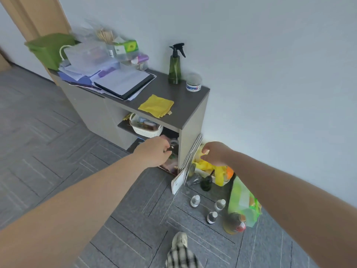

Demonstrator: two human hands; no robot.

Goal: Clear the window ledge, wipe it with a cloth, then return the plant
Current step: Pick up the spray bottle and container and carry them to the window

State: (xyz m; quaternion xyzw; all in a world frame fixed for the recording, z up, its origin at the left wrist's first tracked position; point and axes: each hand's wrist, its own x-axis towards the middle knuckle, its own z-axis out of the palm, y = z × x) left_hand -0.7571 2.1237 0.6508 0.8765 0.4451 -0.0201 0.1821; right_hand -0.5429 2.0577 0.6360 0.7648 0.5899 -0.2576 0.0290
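A low grey cabinet stands against the white wall, and everything here sits around it; on its top, near the front edge, lies the folded yellow cloth, flat and untouched; behind the cloth, toward the wall, stand a green spray bottle and just beside it a small round tub; at the cabinet's far end papers and a black folder are heaped beside a green bin. A white basket sits on the cabinet's inner shelf. The left hand reaches into the open compartment below that shelf, fingers curled on something small that I cannot make out; the right hand hovers beside the cabinet's end panel above yellow bags, fingers loosely bent, grip unclear. Small bottles stand on the carpet nearby. No plant or ledge shows.
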